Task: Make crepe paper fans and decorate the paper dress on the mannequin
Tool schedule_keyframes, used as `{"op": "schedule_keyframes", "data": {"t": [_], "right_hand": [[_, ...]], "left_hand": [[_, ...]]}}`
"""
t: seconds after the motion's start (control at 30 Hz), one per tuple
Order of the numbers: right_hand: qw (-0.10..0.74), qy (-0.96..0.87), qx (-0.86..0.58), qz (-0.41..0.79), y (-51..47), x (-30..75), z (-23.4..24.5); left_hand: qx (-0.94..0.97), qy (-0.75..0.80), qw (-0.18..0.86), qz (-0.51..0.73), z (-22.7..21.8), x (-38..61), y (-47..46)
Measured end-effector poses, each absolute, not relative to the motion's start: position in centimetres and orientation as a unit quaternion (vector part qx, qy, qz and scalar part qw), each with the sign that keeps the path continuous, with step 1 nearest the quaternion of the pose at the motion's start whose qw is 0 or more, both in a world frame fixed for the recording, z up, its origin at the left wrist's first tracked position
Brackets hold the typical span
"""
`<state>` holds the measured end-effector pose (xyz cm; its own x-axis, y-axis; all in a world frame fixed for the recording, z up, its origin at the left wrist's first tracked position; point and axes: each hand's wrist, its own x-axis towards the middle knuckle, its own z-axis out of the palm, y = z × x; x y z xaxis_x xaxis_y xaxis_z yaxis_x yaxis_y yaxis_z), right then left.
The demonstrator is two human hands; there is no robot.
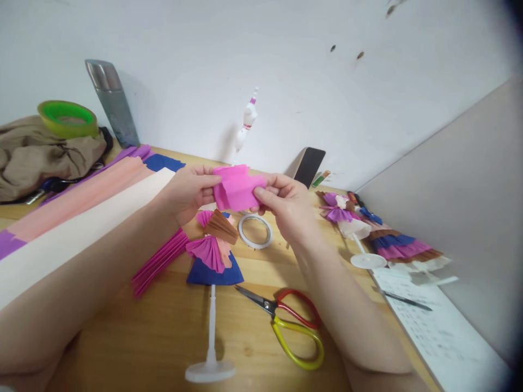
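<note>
Both hands hold a piece of pink crepe paper above the wooden desk. My left hand pinches its left edge and my right hand pinches its right side. Below them lies a paper-dress doll on a white stand, with blue, pink and brown pleated layers. A folded strip of magenta pleated paper lies to its left. A roll of clear tape sits just under my right hand.
Scissors with red and yellow handles lie near the front. Sheets of crepe paper cover the left. Finished paper-dress dolls lie at the right beside a printed sheet with a pen. A flask, green tape ring and cloth stand at back left.
</note>
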<state>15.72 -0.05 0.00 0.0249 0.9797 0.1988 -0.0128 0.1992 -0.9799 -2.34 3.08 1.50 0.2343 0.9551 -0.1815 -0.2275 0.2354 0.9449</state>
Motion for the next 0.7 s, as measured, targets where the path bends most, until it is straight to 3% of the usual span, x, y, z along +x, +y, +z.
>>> {"op": "schedule_keyframes", "data": {"t": [0.2, 0.7], "right_hand": [[0.581, -0.536, -0.469, 0.394, 0.2, 15.2, -0.5], [0.568, -0.532, -0.478, 0.407, 0.4, 14.8, -1.3]], "left_hand": [[0.412, 0.416, 0.665, 0.464, 1.6, -2.0, 2.7], [0.427, 0.375, 0.68, 0.463, 1.0, -1.6, 2.2]]}}
